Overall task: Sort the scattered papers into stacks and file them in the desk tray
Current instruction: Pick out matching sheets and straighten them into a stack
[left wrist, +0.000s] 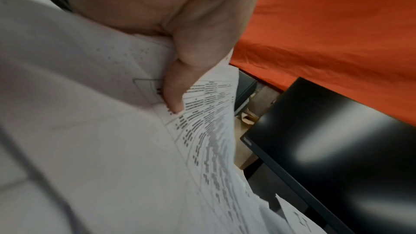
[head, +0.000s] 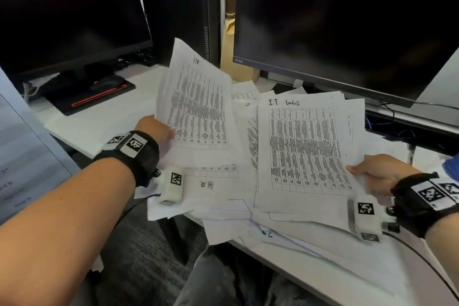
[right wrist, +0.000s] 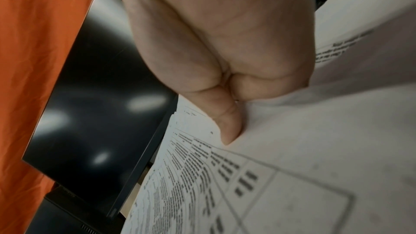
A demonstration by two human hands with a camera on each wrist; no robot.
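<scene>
Head view: left hand (head: 155, 129) pinches the lower left edge of a printed table sheet (head: 198, 104), lifted and tilted up off the desk; handwritten heading at its top too blurred to read for certain. Left wrist view confirms the grip: thumb (left wrist: 180, 84) pressed on the printed face, the other fingers hidden behind the paper.

Right hand (head: 380, 171) grips the right edge of a second table sheet (head: 303, 151), headed in handwriting "I.T logs". Right wrist view: thumb (right wrist: 227, 127) flat on top of the sheet, more sheet edges visible stacked under it.

Loose papers (head: 248, 208) lie spread and overlapping on the white desk (head: 104, 119) between and under both hands, some hanging over the front edge. One sheet just beside the left wrist carries "HR" (head: 207, 184), seen upside down. Another scrawl near the front edge, unreadable.

Two dark monitors: left monitor (head: 67, 12) on a black base with a red stripe (head: 99, 98); right monitor (head: 347, 20), small logo at its lower left corner illegible. Black computer tower (head: 181, 12) stands between them. Both wrists wear black bands with square coded tags. Orange fabric (left wrist: 337, 24) fills the background in the wrist views.
</scene>
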